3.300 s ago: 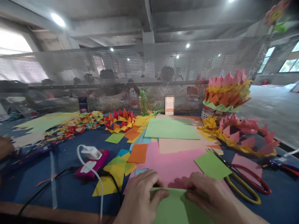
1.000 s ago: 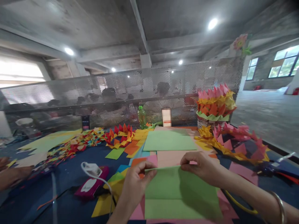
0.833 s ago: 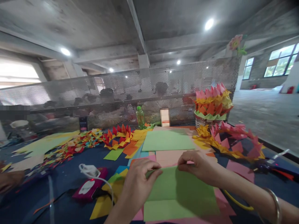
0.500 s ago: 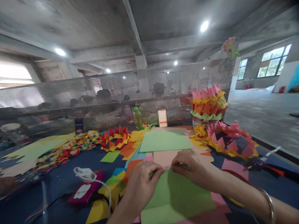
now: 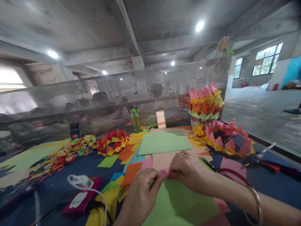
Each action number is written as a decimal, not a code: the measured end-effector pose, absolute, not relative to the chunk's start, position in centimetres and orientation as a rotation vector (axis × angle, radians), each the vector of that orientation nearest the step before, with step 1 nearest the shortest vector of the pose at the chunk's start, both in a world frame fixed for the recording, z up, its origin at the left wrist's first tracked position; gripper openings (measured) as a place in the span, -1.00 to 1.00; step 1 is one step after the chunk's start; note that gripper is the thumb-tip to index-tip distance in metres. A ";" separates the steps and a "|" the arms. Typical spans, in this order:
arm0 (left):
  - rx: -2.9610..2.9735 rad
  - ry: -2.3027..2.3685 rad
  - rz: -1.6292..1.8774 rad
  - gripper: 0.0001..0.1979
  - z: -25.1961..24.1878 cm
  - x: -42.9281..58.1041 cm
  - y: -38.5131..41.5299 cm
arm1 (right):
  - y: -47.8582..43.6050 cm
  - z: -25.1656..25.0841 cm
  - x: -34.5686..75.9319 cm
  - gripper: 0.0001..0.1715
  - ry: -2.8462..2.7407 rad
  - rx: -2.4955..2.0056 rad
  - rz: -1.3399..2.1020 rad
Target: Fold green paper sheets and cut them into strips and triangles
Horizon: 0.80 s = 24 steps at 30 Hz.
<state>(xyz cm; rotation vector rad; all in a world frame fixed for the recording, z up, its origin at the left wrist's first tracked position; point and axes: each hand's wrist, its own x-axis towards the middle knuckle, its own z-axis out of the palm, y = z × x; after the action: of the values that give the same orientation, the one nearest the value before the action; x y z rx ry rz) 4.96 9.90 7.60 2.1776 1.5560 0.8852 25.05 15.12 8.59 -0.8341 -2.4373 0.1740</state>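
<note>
A light green sheet of paper (image 5: 185,204) lies in front of me on top of pink paper (image 5: 221,205). My left hand (image 5: 142,191) is closed in a pinch at the sheet's far edge, thumb against the fingers. My right hand (image 5: 185,169), with a ring on one finger and a bangle on the wrist, pinches the same edge just beside it. The fingertips of both hands nearly meet, and they hide the bit of paper between them. Scissors with red handles (image 5: 224,172) lie beyond my right forearm, partly covered by it.
Larger green sheets (image 5: 164,142) lie farther back. Folded paper rings, one red and yellow (image 5: 113,142), one pink and yellow (image 5: 235,138), flank them. A purple power strip (image 5: 82,197) with a white plug is on the left. A green bottle (image 5: 135,121) stands by the mesh partition (image 5: 131,88).
Both hands have drawn closer together along the paper's far edge. My right hand has shifted left, so the scissors' blades now show. The view has turned slightly right.
</note>
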 end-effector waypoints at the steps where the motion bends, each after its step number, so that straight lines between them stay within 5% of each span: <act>1: 2.164 1.570 0.880 -0.70 7.6 4.8 9.9 | 15.4 8.7 25.5 -0.79 -2.424 -0.855 0.192; 8: 2.069 1.587 0.920 -0.65 8.0 3.6 10.0 | 16.7 9.0 28.1 -0.79 -2.258 -1.011 0.568; 13: 2.024 1.571 0.971 -0.64 8.1 3.1 10.1 | 16.2 9.0 28.6 -0.39 -2.125 -1.062 0.813; 19: 1.992 1.569 0.976 -0.62 7.6 2.9 10.3 | 16.7 7.9 28.4 -0.68 -2.019 -1.063 0.832; 24: 1.938 1.536 0.987 -0.63 7.3 3.0 10.5 | 17.3 6.9 28.4 -0.71 -1.987 -1.045 0.911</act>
<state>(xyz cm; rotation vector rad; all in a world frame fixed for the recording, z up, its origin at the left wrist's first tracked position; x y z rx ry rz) 2.96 10.52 7.29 1.9384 1.5356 0.9866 28.39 17.33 6.90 -1.0447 -1.9874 0.9112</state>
